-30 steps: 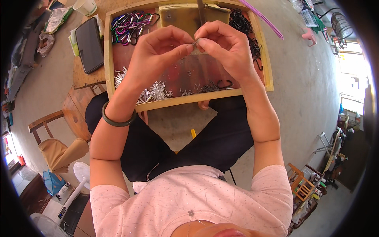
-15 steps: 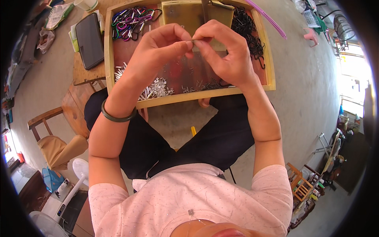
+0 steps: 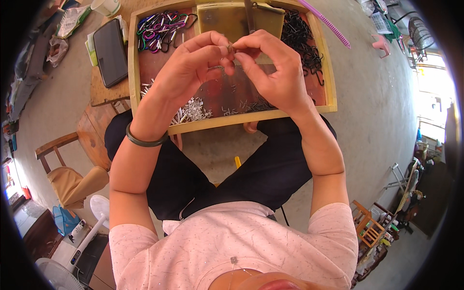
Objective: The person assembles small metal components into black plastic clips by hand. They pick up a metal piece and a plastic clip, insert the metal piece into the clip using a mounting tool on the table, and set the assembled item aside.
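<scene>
My left hand [image 3: 191, 67] and my right hand [image 3: 271, 71] meet above a shallow wooden tray [image 3: 251, 119] that rests on my lap. Between the fingertips of both hands I pinch one small metal part [image 3: 230, 47]; it is too small to tell its shape. Under the hands the tray holds a heap of small silver metal pieces [image 3: 192, 111], a pile of black hooks [image 3: 302, 41] at the right, coloured carabiner clips [image 3: 162, 25] at the far left, and a yellowish block [image 3: 232, 19] at the back.
A dark flat case [image 3: 110, 50] lies on a wooden board left of the tray. A purple strip [image 3: 326, 21] lies on the concrete floor at right. A wooden chair [image 3: 67, 169] and a white fan [image 3: 99, 210] stand at lower left.
Both hands have stayed together on the small part, with the fingers shifting slightly. The view has tilted so the tray sits a little higher in the picture.
</scene>
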Tool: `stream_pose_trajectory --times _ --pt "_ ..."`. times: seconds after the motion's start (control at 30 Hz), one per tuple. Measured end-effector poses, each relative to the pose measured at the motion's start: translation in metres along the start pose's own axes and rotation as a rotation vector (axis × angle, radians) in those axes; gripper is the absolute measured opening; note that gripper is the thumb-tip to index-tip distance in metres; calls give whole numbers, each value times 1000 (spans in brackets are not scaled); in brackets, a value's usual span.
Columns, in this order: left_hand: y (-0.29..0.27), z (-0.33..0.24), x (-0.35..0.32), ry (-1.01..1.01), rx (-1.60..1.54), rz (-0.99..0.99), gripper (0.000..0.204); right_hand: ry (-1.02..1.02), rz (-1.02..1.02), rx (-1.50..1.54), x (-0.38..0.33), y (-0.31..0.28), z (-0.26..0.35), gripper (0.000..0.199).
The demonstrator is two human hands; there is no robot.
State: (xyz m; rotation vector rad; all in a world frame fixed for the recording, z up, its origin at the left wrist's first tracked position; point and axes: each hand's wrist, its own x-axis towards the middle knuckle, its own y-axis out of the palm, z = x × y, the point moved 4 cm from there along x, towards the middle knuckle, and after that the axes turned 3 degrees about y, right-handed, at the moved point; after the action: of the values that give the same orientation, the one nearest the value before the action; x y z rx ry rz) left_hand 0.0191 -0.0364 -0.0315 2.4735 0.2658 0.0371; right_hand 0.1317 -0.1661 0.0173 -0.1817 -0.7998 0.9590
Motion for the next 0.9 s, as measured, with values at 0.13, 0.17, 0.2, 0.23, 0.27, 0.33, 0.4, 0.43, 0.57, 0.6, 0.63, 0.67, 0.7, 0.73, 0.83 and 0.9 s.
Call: stream_pose_trajectory --times 0.13,0.17,0.2,0.23,0.27,0.33,0.4,0.43,0.57,0.6,0.63,0.67,0.7,0.73,0.83,0.9 --pt "0 2 1 -1 31 -51 9 -57 -49 -92 -1 2 1 15" --pt "0 2 0 -4 52 -82 9 -58 -50 -92 -1 3 1 15" --pt "-1 3 1 -4 52 -82 9 -83 -77 -149 -1 4 1 16" --pt "-1 3 2 -2 71 -70 9 -108 -103 -207 -1 4 2 16" --pt "-1 4 2 0 90 -58 9 -108 -102 -206 -1 4 3 16" --pt "-2 4 1 -5 101 -63 8 -105 -84 -232 0 6 5 19" --pt "-3 5 0 -10 113 -66 7 -122 -87 -263 0 7 4 20" --pt "-5 6 0 -22 93 -79 7 -140 -90 -294 0 8 3 21" --pt "-4 7 1 -45 57 -104 8 -141 -73 -316 -1 8 3 19" --pt "-3 6 0 -45 57 -104 8 -37 -52 -190 -1 7 0 16" --pt "-2 2 0 -29 47 -110 8 66 -30 -65 -1 6 -2 13" --pt "0 -1 -1 -13 38 -117 9 66 -31 -64 -1 5 -2 13" --pt "2 -2 -2 -14 38 -117 9 228 -6 111 -2 5 -8 10" --pt "3 -5 -3 28 151 -156 8 389 19 288 -4 5 -13 8" --pt "2 -3 -2 183 410 -184 8 564 164 466 0 -2 -12 11" --pt "5 -5 -2 296 555 -170 9 653 224 560 -2 -2 -15 13"
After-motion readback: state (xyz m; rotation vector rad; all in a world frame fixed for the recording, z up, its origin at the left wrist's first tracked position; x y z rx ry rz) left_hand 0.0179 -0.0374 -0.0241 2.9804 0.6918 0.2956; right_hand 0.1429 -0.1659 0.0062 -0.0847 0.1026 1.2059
